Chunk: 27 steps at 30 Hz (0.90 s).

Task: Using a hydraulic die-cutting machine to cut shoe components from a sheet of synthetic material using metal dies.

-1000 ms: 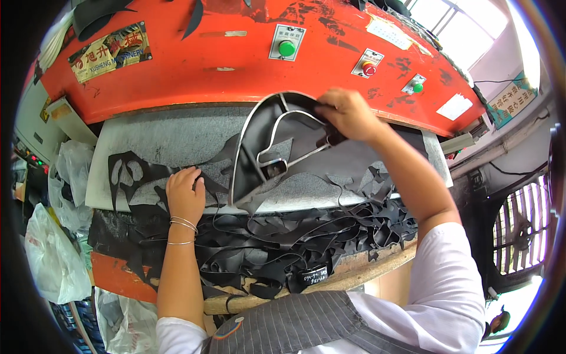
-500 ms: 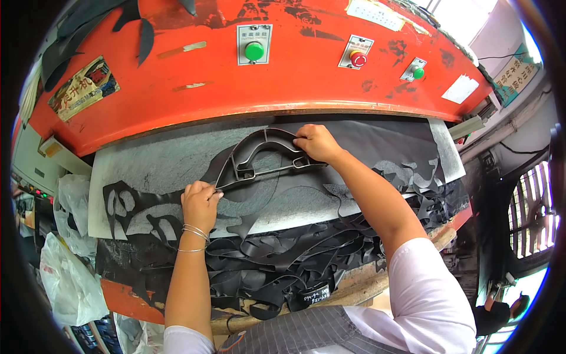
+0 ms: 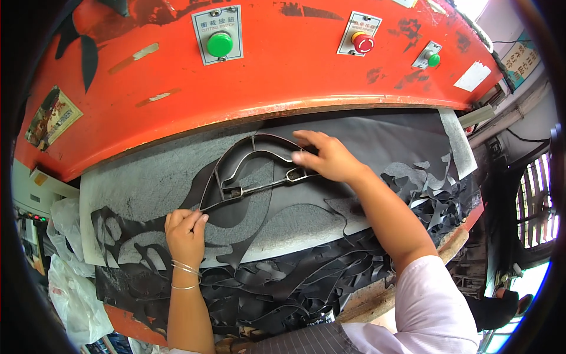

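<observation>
A crescent-shaped steel cutting die [image 3: 265, 186] with inner struts lies on black sheet material [image 3: 371, 138], over the pale cutting board [image 3: 138, 162]. My left hand [image 3: 186, 233] pinches the die's left tip between thumb and fingers. At the die's right end hovers my right hand [image 3: 335, 159], its thumb and fingers apart and not wrapped round the metal. It hides part of the die's right corner. Curved cut-out gaps in the black sheet, left of and in front of the die, show the scuffed board.
The red press beam [image 3: 265, 76] spans the far side, carrying a large green button [image 3: 220, 44], a red knob [image 3: 362, 42] and a smaller green button [image 3: 434, 60]. Black scraps [image 3: 295, 277] pile along the near edge. Plastic bags [image 3: 73, 295] hang at left.
My right hand has loosened from the die's right end, and its fingers have spread. My left hand keeps its pinch. The view has shifted, bringing the press beam nearer.
</observation>
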{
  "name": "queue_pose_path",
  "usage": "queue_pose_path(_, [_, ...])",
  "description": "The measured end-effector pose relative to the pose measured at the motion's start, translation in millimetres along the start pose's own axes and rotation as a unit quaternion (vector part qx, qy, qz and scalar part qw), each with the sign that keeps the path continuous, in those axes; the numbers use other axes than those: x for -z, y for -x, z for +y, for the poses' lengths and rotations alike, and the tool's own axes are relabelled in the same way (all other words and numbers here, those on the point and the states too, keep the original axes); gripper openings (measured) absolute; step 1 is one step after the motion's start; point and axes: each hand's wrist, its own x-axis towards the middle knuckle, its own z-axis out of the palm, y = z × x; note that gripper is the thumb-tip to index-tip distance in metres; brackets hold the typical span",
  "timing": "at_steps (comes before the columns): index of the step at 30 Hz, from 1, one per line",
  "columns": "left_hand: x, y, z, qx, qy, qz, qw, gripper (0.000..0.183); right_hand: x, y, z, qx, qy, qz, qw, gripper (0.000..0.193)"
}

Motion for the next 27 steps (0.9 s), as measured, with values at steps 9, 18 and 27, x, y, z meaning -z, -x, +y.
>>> queue_pose_path(9, [-5,-6,8,-0.027,0.014,-0.008,0.999,0.019,-2,14,33,0.072,0.042,-0.030,0.996,0.073])
queue_pose_path(18, [-13,-7,2,-0.019,0.005,0.004,1.000,0.017,-12,14,43,0.065,0.073,0.001,0.995,0.076])
queue_pose_path(27, [-23,-8,-5,-0.019,0.041,-0.011,0.999,0.018,-16,17,41,0.024,0.055,0.013,0.998,0.073])
